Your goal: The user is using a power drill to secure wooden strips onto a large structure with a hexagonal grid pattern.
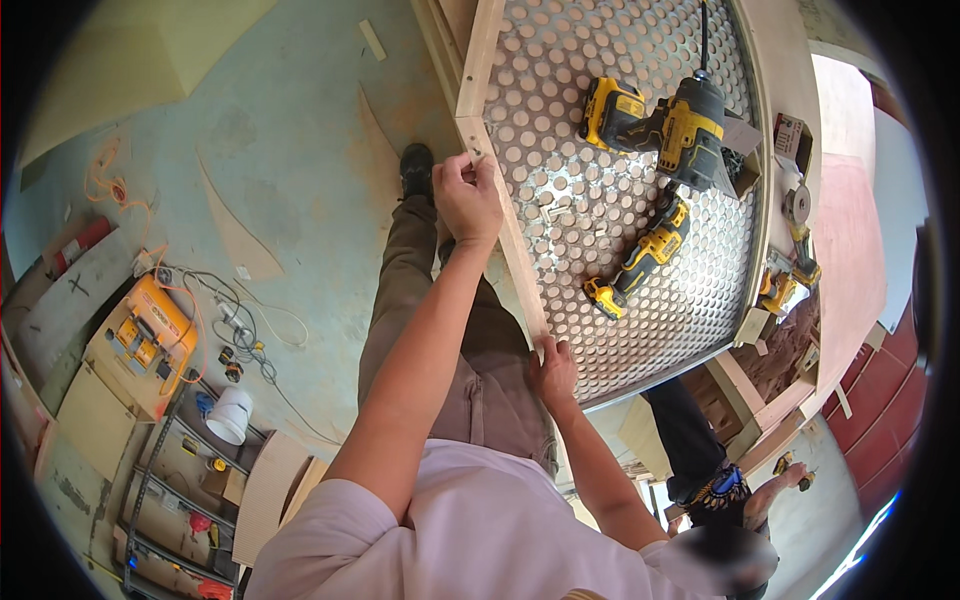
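A wooden strip (512, 240) edges a perforated metal sheet (540, 60) in front of me. My left hand (468, 198) is at its upper part, thumb and fingers pinched together beside a small dark spot in the wood; whatever they hold is too small to name. Lower down, my right hand (555, 372) has its fingers curled over the strip's near end. On the sheet lie a yellow-and-black cordless drill (692, 130) with a long bit and a slim yellow-and-black cordless power tool (645, 255).
An open box of screws (738, 165) stands beside the drill. An angle grinder (800, 250) lies past the sheet's right edge. Another person (700, 470) works at lower right, holding a yellow tool (800, 475). Cables (240, 325) and an orange tool case (155, 325) are at left, near a shelf rack (150, 480).
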Demonstrator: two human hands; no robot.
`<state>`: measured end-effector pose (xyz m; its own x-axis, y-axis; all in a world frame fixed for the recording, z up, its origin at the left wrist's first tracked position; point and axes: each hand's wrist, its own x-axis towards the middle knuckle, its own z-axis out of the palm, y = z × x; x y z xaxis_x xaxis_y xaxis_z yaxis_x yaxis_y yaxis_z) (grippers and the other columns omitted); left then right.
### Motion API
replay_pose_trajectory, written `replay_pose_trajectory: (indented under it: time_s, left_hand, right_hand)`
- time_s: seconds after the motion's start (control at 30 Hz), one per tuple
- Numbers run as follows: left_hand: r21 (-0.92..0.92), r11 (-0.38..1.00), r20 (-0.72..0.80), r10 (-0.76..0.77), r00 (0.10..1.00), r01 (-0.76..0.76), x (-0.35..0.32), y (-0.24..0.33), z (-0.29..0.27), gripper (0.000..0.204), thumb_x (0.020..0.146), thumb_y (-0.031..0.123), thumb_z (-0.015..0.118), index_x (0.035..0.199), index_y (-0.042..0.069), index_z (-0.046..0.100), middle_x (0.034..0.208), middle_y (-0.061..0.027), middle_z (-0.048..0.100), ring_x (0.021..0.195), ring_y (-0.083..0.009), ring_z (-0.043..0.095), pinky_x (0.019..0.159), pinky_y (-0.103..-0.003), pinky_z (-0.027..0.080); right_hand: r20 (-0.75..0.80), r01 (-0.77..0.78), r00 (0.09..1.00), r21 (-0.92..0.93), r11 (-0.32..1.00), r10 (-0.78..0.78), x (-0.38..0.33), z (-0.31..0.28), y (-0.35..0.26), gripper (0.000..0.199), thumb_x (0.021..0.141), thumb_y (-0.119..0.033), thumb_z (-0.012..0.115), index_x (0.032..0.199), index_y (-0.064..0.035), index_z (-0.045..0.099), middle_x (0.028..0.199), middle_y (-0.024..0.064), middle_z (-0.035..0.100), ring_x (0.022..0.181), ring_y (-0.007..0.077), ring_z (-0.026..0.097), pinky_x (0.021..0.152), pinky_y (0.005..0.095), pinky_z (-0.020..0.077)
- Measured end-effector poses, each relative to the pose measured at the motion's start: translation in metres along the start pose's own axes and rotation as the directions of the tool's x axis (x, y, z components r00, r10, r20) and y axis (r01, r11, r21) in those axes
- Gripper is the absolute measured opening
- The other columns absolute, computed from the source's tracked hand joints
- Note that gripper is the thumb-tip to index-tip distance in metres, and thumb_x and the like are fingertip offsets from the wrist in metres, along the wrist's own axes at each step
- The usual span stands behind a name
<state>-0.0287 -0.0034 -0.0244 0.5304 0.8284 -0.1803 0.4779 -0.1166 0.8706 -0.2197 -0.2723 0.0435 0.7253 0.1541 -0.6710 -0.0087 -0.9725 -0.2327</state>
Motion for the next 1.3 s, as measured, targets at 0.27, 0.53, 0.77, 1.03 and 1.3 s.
replay_pose_trajectory:
  time_s: [0.27,0.53,0.77,1.03,1.3]
  left_hand:
    - [0.047,0.998,-0.004,0.048,0.999,-0.048,0.0019,-0.0029,-0.0008,0.025,0.087,0.013,0.080,0.099,-0.002,0.065,0.094,-0.0098,0.060,0.071,-0.0191,0.065,0.069,-0.032,0.055]
    - [0.010,1.000,0.022,0.024,0.999,-0.024,0.0010,-0.0032,-0.0019,0.024,0.088,0.015,0.079,0.098,-0.001,0.064,0.093,-0.0084,0.062,0.075,-0.0197,0.064,0.073,-0.035,0.053]
    - [0.076,0.997,0.045,0.023,0.999,-0.027,-0.0004,0.0026,-0.0022,0.025,0.090,0.017,0.078,0.099,-0.002,0.064,0.092,-0.0096,0.063,0.077,-0.0212,0.063,0.073,-0.037,0.052]
    - [0.038,0.999,0.037,0.019,0.999,-0.021,0.0013,0.0020,-0.0035,0.025,0.090,0.016,0.077,0.100,-0.002,0.064,0.092,-0.0097,0.062,0.078,-0.0211,0.063,0.073,-0.037,0.052]
    - [0.026,0.999,0.060,0.031,0.998,-0.033,0.0003,-0.0033,-0.0028,0.025,0.090,0.018,0.078,0.100,0.000,0.064,0.096,-0.0088,0.060,0.076,-0.0186,0.063,0.073,-0.035,0.053]
  right_hand:
    - [0.025,-0.033,0.999,-0.016,0.999,0.034,-0.0007,-0.0007,-0.0009,0.038,0.082,-0.018,0.075,0.117,-0.0145,0.060,0.098,0.0189,0.060,0.089,0.0417,0.064,0.076,0.0524,0.0535]
    - [0.020,-0.015,1.000,-0.019,1.000,0.016,-0.0007,-0.0077,-0.0049,0.048,0.083,-0.017,0.072,0.128,-0.0167,0.057,0.100,0.0183,0.059,0.086,0.0388,0.067,0.070,0.0511,0.0569]
    - [0.018,-0.031,0.999,0.008,0.999,0.030,-0.0003,-0.0063,-0.0036,0.045,0.084,-0.017,0.072,0.126,-0.0151,0.058,0.100,0.0202,0.059,0.087,0.0407,0.067,0.072,0.0514,0.0568]
    - [0.012,-0.020,1.000,0.032,0.999,0.019,0.0008,-0.0046,-0.0040,0.044,0.083,-0.015,0.071,0.126,-0.0140,0.059,0.099,0.0215,0.059,0.086,0.0419,0.066,0.071,0.0520,0.0564]
    - [0.016,-0.022,1.000,0.023,0.999,0.021,0.0021,-0.0048,-0.0020,0.049,0.082,-0.014,0.072,0.129,-0.0150,0.058,0.098,0.0218,0.058,0.087,0.0422,0.065,0.072,0.0520,0.0560]
